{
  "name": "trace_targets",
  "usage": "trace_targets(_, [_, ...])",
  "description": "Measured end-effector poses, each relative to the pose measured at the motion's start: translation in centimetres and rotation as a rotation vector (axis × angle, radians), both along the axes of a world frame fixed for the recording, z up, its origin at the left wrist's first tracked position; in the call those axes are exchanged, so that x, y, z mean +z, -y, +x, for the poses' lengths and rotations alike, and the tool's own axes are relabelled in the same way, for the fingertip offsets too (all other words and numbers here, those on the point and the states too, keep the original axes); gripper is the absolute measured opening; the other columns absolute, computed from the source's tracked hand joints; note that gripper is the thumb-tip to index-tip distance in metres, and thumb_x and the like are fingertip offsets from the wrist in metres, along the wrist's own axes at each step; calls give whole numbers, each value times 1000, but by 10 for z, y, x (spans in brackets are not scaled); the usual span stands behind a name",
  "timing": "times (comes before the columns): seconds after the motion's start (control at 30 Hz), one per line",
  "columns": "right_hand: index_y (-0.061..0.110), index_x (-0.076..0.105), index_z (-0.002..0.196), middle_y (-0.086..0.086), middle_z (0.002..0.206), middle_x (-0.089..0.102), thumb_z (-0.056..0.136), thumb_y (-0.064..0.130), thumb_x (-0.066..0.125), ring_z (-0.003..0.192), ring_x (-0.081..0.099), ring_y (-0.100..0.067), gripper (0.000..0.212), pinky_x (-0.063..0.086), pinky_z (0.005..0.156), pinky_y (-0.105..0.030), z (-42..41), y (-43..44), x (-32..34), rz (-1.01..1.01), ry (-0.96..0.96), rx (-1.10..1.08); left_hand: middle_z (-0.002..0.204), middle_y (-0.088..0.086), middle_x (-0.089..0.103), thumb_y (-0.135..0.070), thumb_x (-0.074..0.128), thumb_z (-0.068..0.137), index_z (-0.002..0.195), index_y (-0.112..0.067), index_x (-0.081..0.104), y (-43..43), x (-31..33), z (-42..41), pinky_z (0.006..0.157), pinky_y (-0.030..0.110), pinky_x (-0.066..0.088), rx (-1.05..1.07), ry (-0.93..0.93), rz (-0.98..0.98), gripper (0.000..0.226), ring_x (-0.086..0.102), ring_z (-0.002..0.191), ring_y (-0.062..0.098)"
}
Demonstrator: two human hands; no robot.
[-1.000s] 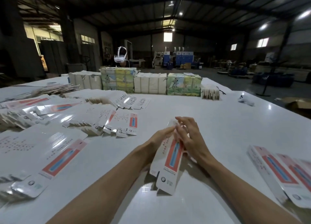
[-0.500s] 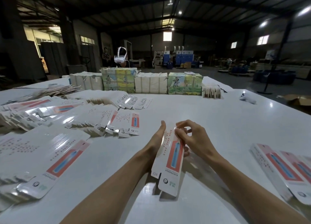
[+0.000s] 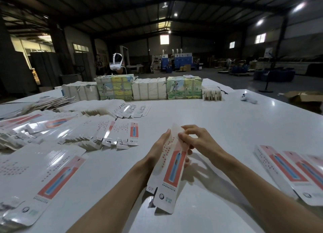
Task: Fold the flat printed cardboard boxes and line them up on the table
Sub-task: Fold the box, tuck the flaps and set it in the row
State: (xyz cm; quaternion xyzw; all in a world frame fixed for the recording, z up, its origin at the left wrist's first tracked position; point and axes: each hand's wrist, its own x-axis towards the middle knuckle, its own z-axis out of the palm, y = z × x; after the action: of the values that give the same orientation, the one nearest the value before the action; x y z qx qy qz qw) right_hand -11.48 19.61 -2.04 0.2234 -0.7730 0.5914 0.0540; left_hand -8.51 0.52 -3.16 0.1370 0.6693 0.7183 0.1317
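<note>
A wide white table point(image 3: 218, 127) fills the view. Its left side is covered with fanned stacks of flat boxes point(image 3: 52, 171), white card printed with a red panel, a blue stick-shaped item and rows of small red characters. Along the far edge stand tied bundles point(image 3: 150, 91), some plain white, some green and yellow. Off the right edge sits a brown carton point(image 3: 304, 96) with its flaps open; what is inside cannot be seen. Near the right edge, a few printed boxes point(image 3: 286, 169) lie side by side. In the middle, just above the tabletop, a long narrow box point(image 3: 172, 169) of the same print is held tilted, its lower flaps open. The left hand point(image 3: 160, 145) lies flat against its left side, fingers straight and together. The right hand point(image 3: 201, 141) has its fingers curled, pinching the upper edge.
</note>
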Motion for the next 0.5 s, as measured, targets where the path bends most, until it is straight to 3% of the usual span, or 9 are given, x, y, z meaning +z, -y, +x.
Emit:
trace_targets(0.17, [-1,80,90,5,140,61,94,37,69,87,68,-26,41,54,67,-31,1,-5,2,-220,99,110,109,20,70,-64,33,105,136,0,55,-8,6,2,75,38,61,-123,112,95,75,70,84,30])
trace_targets(0.27, [-3,79,97,7,140,63,97,37,67,97,67,-21,42,56,79,-30,0,-3,0,-344,150,203,91,14,67,-75,38,99,119,-2,59,-15,8,0,68,34,58,-100,185,76,78,65,73,24])
trace_targets(0.37, [7,79,112,1,132,68,97,42,67,105,69,-18,39,57,91,-30,-1,4,-1,-432,208,238,72,7,56,-78,45,91,99,-7,53,-27,11,0,55,24,53,-75,231,131,71,54,56,14])
trace_targets(0.5, [11,79,113,-9,116,74,98,39,68,103,70,-21,33,57,88,-27,2,13,-5,-422,191,178,75,7,51,-73,47,95,103,-7,51,-22,4,0,54,21,51,-50,314,286,67,50,59,13])
